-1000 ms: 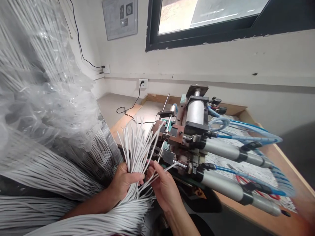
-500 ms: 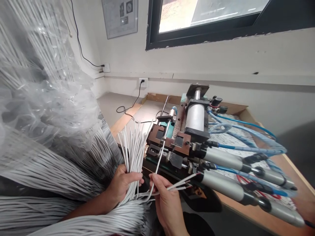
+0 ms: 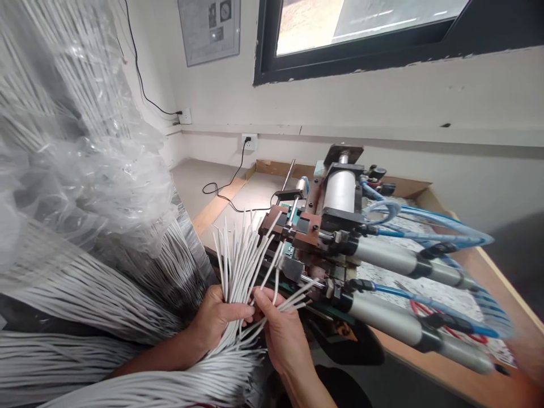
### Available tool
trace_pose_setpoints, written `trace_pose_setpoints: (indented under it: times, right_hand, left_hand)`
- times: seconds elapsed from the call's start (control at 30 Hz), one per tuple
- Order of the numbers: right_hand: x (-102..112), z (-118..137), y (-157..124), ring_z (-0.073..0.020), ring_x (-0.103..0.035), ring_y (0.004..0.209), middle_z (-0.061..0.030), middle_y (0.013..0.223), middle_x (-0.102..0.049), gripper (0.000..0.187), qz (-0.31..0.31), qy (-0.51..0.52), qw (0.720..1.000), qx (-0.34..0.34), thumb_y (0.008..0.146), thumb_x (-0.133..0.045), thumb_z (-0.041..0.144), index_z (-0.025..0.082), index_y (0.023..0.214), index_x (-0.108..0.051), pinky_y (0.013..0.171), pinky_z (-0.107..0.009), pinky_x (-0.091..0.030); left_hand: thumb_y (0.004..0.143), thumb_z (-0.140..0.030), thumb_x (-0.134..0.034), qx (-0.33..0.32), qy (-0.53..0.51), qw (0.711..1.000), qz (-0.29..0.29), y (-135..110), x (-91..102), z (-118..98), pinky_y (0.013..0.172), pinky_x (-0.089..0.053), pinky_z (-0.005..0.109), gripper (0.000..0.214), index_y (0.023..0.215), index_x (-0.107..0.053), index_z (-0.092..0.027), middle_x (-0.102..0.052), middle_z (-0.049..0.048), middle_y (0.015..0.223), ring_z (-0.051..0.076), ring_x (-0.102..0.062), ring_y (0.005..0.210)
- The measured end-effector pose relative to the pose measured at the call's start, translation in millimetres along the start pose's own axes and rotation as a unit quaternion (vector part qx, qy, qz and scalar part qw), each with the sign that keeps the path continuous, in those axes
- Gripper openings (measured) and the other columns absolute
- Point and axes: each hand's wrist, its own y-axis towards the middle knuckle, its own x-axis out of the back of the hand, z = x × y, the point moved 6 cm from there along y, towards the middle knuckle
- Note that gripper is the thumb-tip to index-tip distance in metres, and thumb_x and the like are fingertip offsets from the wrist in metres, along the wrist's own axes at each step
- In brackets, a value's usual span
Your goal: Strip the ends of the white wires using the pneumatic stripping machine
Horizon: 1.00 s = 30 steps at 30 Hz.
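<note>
A thick bundle of light grey cables (image 3: pixel 238 266), its cut ends pointing up, is wrapped by the fingers of my left hand (image 3: pixel 219 314). My right hand (image 3: pixel 283 328) is close beside it, thumb and fingers pinched on a few cables (image 3: pixel 295 299) that fan out to the right. One of these has its end by the jaws of a pneumatic wire stripping machine (image 3: pixel 297 226); whether it touches them I cannot tell. Both hands are in front of the machine, and my right fingertips almost meet my left hand.
Large stacks of grey cables (image 3: pixel 85 283) fill the left side, partly under clear plastic wrap (image 3: pixel 123 187). The machine's silver air cylinders (image 3: pixel 391 323) and blue hoses (image 3: pixel 442 224) spread right over a wooden-edged bench (image 3: pixel 488 283). A black power cord (image 3: pixel 229 187) runs behind.
My right hand has moved left and up, up against the bundle, and the cable it held at the machine has drawn back. The machine's jaw blocks have slid left on their rods.
</note>
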Motion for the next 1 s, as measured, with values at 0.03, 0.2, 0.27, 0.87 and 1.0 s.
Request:
trace_pose_setpoints:
  times: [0.03, 0.2, 0.27, 0.87, 1.0]
  right_hand:
    - [4, 0, -2, -0.0115, -0.046, 0.052, -0.0008, 0.057, -0.058, 0.027, -0.024, -0.002, 1.0, 0.018, 0.059, -0.076, 0.04, 0.016, 0.068, -0.069, 0.053, -0.025, -0.037]
    - [21, 4, -4, -0.0115, -0.047, 0.053, -0.0009, 0.06, -0.059, 0.031, -0.113, -0.006, 0.992, 0.064, 0.058, -0.076, 0.042, 0.016, 0.073, -0.07, 0.052, -0.024, -0.037]
    - [23, 7, -1, -0.0106, -0.043, 0.049, 0.0003, 0.056, -0.056, 0.031, -0.116, -0.005, 0.991, 0.067, 0.059, -0.075, 0.042, 0.015, 0.072, -0.07, 0.049, -0.024, -0.034]
    - [9, 3, 6, -0.0108, -0.047, 0.053, 0.0021, 0.057, -0.055, 0.03, -0.058, 0.025, 0.998, 0.028, 0.058, -0.077, 0.04, 0.016, 0.072, -0.066, 0.054, -0.024, -0.038]
    - [21, 1, 2, -0.0099, -0.045, 0.054, 0.0018, 0.059, -0.056, 0.031, -0.1, 0.001, 0.994, 0.054, 0.061, -0.074, 0.042, 0.016, 0.076, -0.068, 0.054, -0.023, -0.036]
  left_hand:
    - [0.049, -0.013, -0.071, -0.001, -0.005, 1.0, -0.002, 0, -0.2, -1, 0.048, -0.039, 0.023, 0.011, 0.058, -0.066, -0.01, -0.06, 0.0002, 0.048, 0.01, -0.05, 0.045]
    - [0.051, -0.02, -0.072, 0.006, -0.021, 0.999, -0.023, 2, 2.3, -2, 0.051, -0.041, 0.024, 0.015, 0.061, -0.066, -0.01, -0.063, 0.0028, 0.051, 0.013, -0.055, 0.048]
    - [0.052, -0.02, -0.072, 0.007, -0.021, 0.999, -0.027, 3, 2.4, -2, 0.05, -0.042, 0.024, 0.016, 0.064, -0.067, -0.01, -0.064, 0.0033, 0.051, 0.014, -0.056, 0.049]
    - [0.053, -0.015, -0.07, -0.018, -0.019, 1.0, -0.007, 4, -5.2, -7, 0.051, -0.041, 0.022, 0.009, 0.059, -0.065, -0.01, -0.062, 0.0012, 0.052, 0.01, -0.053, 0.049]
    - [0.056, -0.02, -0.07, -0.009, -0.025, 0.999, -0.024, 5, 0.6, -4, 0.049, -0.042, 0.022, 0.013, 0.063, -0.066, -0.01, -0.062, 0.0018, 0.052, 0.011, -0.055, 0.048]
